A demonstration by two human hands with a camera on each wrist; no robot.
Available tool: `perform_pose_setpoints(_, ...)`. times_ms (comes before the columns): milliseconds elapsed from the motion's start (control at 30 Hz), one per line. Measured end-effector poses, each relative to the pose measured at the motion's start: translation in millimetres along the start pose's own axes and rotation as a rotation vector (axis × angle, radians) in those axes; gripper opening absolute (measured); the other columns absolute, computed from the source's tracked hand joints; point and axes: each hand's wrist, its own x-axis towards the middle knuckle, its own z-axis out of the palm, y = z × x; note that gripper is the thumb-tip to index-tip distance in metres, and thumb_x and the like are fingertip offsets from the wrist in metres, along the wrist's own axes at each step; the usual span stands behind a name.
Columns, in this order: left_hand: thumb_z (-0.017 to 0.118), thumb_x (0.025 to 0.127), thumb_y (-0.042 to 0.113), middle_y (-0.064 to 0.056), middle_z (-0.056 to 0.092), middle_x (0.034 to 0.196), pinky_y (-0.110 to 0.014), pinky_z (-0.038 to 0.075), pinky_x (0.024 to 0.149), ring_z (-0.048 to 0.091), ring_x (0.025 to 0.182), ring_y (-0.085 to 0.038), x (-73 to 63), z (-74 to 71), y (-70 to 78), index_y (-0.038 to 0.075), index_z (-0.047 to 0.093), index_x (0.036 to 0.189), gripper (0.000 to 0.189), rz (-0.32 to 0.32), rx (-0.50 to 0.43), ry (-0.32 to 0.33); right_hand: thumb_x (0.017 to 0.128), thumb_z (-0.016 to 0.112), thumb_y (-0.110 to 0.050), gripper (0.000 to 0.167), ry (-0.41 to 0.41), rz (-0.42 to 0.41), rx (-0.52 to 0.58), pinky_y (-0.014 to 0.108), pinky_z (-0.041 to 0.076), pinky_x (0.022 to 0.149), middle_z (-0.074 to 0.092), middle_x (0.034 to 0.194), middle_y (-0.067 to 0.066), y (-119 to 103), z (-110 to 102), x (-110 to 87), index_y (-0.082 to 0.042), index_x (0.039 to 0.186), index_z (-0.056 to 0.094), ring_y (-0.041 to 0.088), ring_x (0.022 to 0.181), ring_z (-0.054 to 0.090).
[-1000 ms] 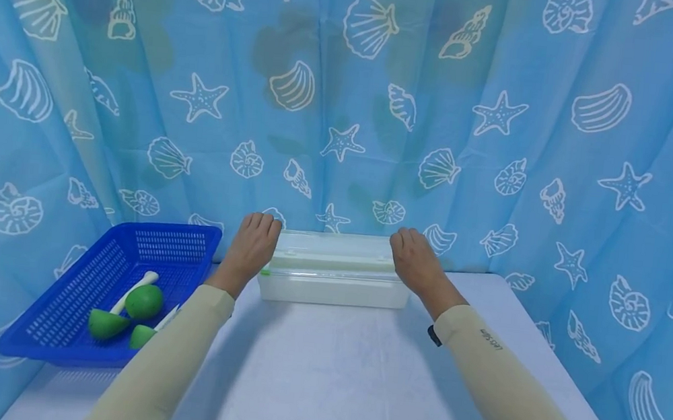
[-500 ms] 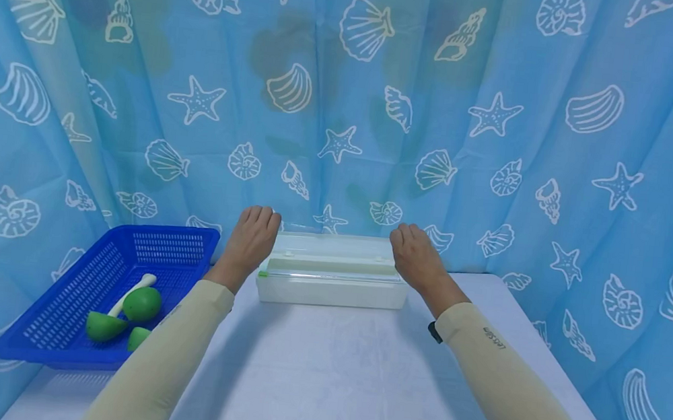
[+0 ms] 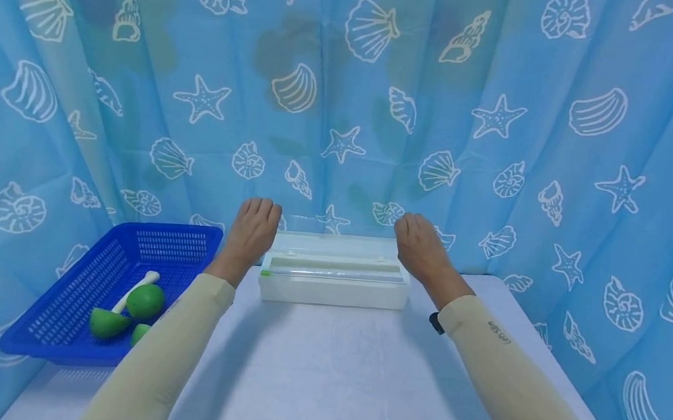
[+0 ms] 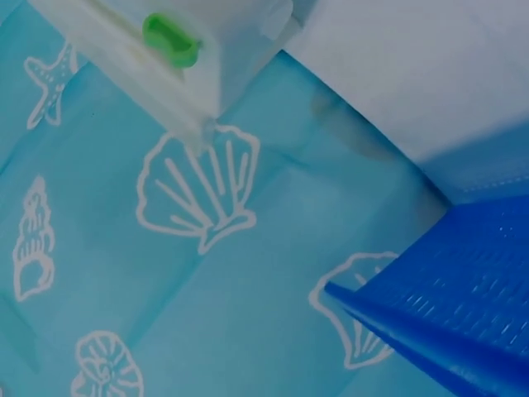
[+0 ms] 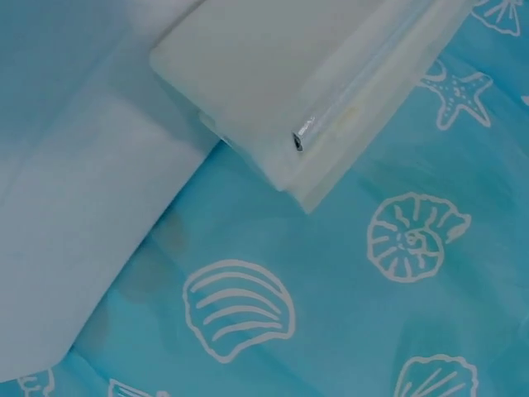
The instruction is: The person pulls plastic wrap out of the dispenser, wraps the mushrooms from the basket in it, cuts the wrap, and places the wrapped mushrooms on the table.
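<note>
My left hand (image 3: 252, 232) and right hand (image 3: 424, 249) are raised at either end of a white cling film dispenser box (image 3: 334, 294), fingers curled. Between them stretches a faint, clear sheet of cling film (image 3: 335, 226), its edges pinched in both hands. The box lid stands up at the back, and a clear cutter bar (image 3: 336, 274) runs along the front with a green slider (image 3: 266, 273) at its left end. Neither wrist view includes a hand; the left one has the green slider (image 4: 171, 40), the right one the box's other end (image 5: 231, 74). Fingertips are hidden.
On the left stands a blue mesh basket (image 3: 19, 342) holding a round green object (image 3: 145, 301), a green half-round piece (image 3: 108, 324) and a white stick-like thing (image 3: 135, 291). A shell-patterned blue curtain (image 3: 347, 103) hangs behind the white-covered table (image 3: 320, 384).
Both hands have risen a little and moved back, drawing the clear film up off the box. The box has stayed about where it was, with the cutter bar's front uncovered.
</note>
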Motion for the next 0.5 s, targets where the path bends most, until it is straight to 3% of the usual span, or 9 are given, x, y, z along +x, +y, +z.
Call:
perform_pose_setpoints(300,0.056,0.096,0.005,-0.015,0.049,0.096,-0.041,0.041,0.086,0.046,0.092,-0.031,10.7,-10.0,-3.0,-0.001,0.050,0.111,0.018,-0.043,0.008,0.015,0.086,0.063,0.001,0.018,0.017,0.004,-0.036,0.028,0.042,0.057,0.040,0.075,0.011,4.2,-11.3,10.0,-0.001,0.090,0.046,0.024,0.066,0.046)
perform_pose_setpoints(500,0.056,0.096,0.005,-0.015,0.050,0.094,-0.041,0.041,0.084,0.047,0.091,-0.031,16.7,-12.7,-3.6,-0.002,0.052,0.108,0.015,-0.056,-0.015,0.061,0.087,0.062,0.002,0.015,0.032,0.004,-0.040,0.029,0.042,0.058,0.040,0.076,0.011,7.4,-14.7,12.0,0.000,0.089,0.047,0.025,0.067,0.045)
